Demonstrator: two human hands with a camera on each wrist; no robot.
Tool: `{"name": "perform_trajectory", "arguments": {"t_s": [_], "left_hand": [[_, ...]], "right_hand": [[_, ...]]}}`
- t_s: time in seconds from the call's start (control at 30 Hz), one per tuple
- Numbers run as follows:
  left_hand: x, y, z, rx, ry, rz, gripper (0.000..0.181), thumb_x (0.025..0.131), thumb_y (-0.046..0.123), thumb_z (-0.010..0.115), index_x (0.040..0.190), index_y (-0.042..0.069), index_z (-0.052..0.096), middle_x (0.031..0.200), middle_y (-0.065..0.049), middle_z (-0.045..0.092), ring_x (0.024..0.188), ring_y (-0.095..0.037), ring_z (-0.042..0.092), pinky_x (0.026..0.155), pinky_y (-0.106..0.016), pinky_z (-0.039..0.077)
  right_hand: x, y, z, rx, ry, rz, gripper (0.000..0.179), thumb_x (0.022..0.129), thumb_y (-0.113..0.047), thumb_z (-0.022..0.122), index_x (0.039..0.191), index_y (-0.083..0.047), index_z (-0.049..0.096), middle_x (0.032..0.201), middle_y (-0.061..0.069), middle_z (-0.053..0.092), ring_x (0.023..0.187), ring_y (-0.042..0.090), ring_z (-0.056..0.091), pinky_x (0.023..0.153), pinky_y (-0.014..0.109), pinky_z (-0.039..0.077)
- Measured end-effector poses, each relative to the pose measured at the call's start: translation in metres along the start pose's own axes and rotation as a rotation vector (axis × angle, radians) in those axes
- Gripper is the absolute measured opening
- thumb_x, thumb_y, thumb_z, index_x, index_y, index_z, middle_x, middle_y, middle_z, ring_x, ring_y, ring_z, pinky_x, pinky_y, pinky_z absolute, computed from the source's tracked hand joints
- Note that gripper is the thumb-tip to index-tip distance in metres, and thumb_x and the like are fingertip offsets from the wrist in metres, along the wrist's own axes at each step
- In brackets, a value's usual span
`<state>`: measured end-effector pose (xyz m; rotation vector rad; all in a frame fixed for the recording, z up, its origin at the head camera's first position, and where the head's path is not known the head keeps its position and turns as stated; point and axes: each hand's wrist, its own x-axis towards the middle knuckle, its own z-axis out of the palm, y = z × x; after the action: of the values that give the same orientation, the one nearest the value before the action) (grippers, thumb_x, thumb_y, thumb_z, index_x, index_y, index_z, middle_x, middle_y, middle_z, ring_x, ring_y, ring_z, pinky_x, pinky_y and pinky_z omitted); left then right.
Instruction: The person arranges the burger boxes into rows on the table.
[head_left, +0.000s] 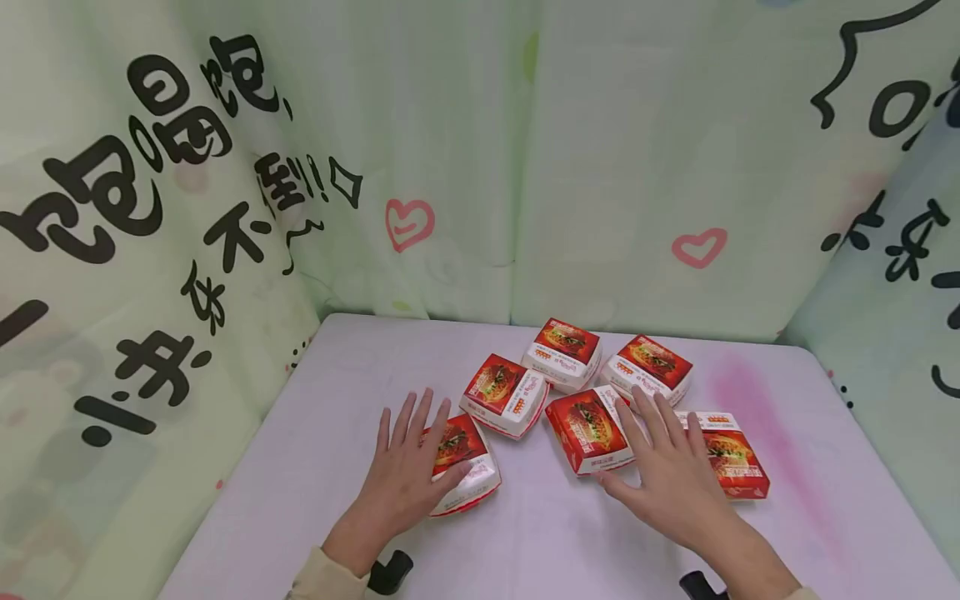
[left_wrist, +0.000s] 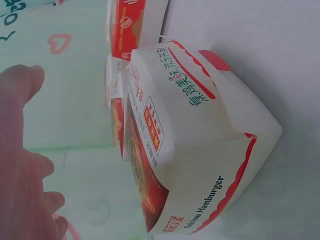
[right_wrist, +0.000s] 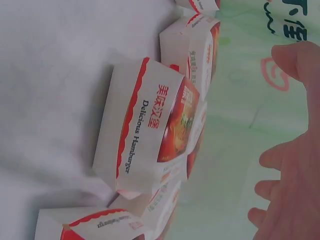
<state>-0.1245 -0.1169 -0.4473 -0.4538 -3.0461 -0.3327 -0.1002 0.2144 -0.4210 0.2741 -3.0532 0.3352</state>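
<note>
Several red and white hamburger boxes lie on the table, each printed with a burger picture. My left hand (head_left: 408, 467), fingers spread, is over the near-left hamburger box (head_left: 467, 492). In the left wrist view a gap shows between the left hand (left_wrist: 25, 160) and that hamburger box (left_wrist: 195, 135). My right hand (head_left: 670, 467), also spread, overlaps the middle hamburger box (head_left: 588, 427) and the right-hand hamburger box (head_left: 742, 467). The right wrist view shows the right hand (right_wrist: 295, 150) apart from a hamburger box (right_wrist: 150, 125) lettered "Delicious Hamburger". Neither hand holds anything.
Farther back are a left hamburger box (head_left: 504, 396), a rear hamburger box (head_left: 562, 354) and a rear-right hamburger box (head_left: 648, 367). The table (head_left: 300, 467) has a white cover with a pink smear at the right. Printed curtains (head_left: 585, 167) hang behind and along both sides.
</note>
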Motion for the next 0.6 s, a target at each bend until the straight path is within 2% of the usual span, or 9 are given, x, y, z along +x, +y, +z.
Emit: {"name": "perform_trajectory", "arguments": {"t_s": [0.37, 0.6], "left_hand": [[-0.009, -0.003, 0.010, -0.016, -0.033, -0.003, 0.104, 0.080, 0.066, 0.065, 0.158, 0.014, 0.022, 0.165, -0.014, 0.017, 0.153, -0.037, 0.012, 0.122, -0.063, 0.010], [-0.012, -0.009, 0.019, -0.036, -0.079, -0.054, 0.113, 0.073, 0.067, 0.072, 0.158, 0.014, 0.021, 0.165, -0.014, 0.017, 0.153, -0.036, 0.012, 0.122, -0.062, 0.010]], "right_hand": [[0.010, -0.032, 0.020, -0.019, -0.016, -0.151, 0.103, 0.076, -0.061, 0.073, 0.156, -0.012, 0.031, 0.166, 0.011, 0.016, 0.151, 0.039, 0.011, 0.117, 0.070, 0.009], [0.017, -0.050, 0.034, 0.019, -0.038, -0.241, 0.107, 0.076, -0.059, 0.075, 0.157, -0.009, 0.026, 0.165, 0.013, 0.020, 0.153, 0.037, 0.013, 0.121, 0.063, 0.012]]}}
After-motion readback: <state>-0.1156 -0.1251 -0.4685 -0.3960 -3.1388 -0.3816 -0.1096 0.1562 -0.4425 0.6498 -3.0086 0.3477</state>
